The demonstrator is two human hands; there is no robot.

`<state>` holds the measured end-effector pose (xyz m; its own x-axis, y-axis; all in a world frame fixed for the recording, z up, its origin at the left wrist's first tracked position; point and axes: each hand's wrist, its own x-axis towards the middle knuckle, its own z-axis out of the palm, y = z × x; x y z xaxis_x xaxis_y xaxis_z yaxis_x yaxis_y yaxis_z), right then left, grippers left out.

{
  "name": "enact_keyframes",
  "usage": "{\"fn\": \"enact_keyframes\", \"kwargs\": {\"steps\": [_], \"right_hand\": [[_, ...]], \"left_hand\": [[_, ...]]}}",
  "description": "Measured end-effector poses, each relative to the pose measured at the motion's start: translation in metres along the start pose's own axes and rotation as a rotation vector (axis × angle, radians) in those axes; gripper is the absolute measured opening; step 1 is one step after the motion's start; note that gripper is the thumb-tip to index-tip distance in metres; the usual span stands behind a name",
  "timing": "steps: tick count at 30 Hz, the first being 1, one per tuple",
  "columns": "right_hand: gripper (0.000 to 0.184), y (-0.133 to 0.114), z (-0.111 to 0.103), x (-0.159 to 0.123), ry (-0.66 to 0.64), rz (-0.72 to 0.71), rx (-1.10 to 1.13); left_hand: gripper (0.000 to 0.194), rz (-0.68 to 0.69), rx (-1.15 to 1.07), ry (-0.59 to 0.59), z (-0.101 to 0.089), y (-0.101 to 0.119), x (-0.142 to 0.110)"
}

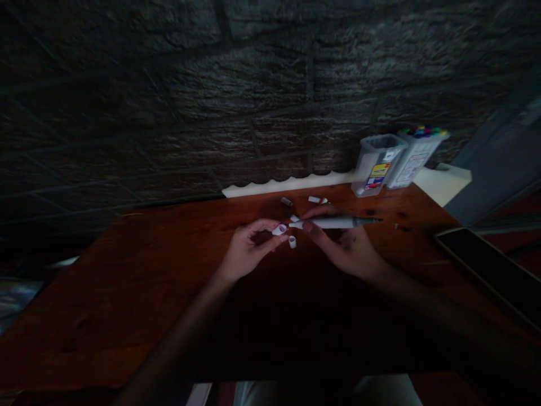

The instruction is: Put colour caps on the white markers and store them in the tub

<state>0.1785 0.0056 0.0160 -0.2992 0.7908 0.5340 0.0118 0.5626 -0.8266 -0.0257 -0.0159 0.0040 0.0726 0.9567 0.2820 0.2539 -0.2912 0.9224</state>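
Between the thumb and fingers of my left hand [252,246] is a small white marker cap [279,229], its pinkish open end showing. My right hand [347,248] is closed on a white marker [333,223], held nearly level. One uncapped tip points left at the cap, a small gap away; a dark tip shows at the right end. Just below that gap, a loose cap [292,242] stands on the table. Another white cap [295,218] lies behind the marker, partly hidden. Farther back are a greyish cap [286,201] and a white cap with an orange band [316,200].
At the back right stand a clear plastic box [372,166] and a second box [416,158] filled with colourful markers. A dark phone or tablet [492,270] lies on the right of the wooden table [139,270]. A stone-patterned wall [262,101] rises behind.
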Motion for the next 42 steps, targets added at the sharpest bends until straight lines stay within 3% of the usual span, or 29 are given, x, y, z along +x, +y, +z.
{"fn": "enact_keyframes", "kwargs": {"steps": [3,8,12,16,19,25,29,34,36,39,42], "right_hand": [[0.011,0.002,-0.002,0.004,0.048,0.0,-0.002],[0.018,0.022,-0.017,0.021,0.252,0.059,-0.043],[0.029,0.039,-0.036,0.033,0.364,0.182,-0.039],[0.036,0.05,-0.046,0.037,0.433,0.202,-0.071],[0.04,0.055,-0.048,0.038,0.433,0.202,-0.074],[0.038,0.059,-0.054,0.042,0.47,0.179,-0.068],[0.035,0.062,-0.058,0.045,0.492,0.176,-0.088],[0.036,0.066,-0.06,0.047,0.53,0.172,-0.106],[0.037,0.068,-0.061,0.047,0.524,0.182,-0.115],[0.036,0.07,-0.063,0.047,0.526,0.19,-0.117],[0.035,0.071,-0.063,0.047,0.537,0.196,-0.122]], "left_hand": [[0.024,0.027,0.108,0.05,-0.005,-0.009,0.002],[0.031,0.003,0.458,0.195,-0.02,-0.034,0.01],[0.039,-0.122,0.612,0.181,-0.023,-0.047,0.02],[0.034,-0.096,0.611,0.172,-0.017,-0.048,0.039],[0.036,-0.053,0.581,0.076,-0.008,-0.039,0.062],[0.029,0.192,0.729,-0.336,0.011,-0.016,0.12],[0.024,0.337,0.858,-0.497,0.03,-0.012,0.155],[0.018,0.338,0.868,-0.626,0.056,-0.018,0.182],[0.022,0.329,0.863,-0.624,0.059,-0.017,0.184],[0.038,0.291,0.769,-0.525,0.047,-0.007,0.17],[0.049,0.093,0.209,-0.242,0.022,0.003,0.13]]}}
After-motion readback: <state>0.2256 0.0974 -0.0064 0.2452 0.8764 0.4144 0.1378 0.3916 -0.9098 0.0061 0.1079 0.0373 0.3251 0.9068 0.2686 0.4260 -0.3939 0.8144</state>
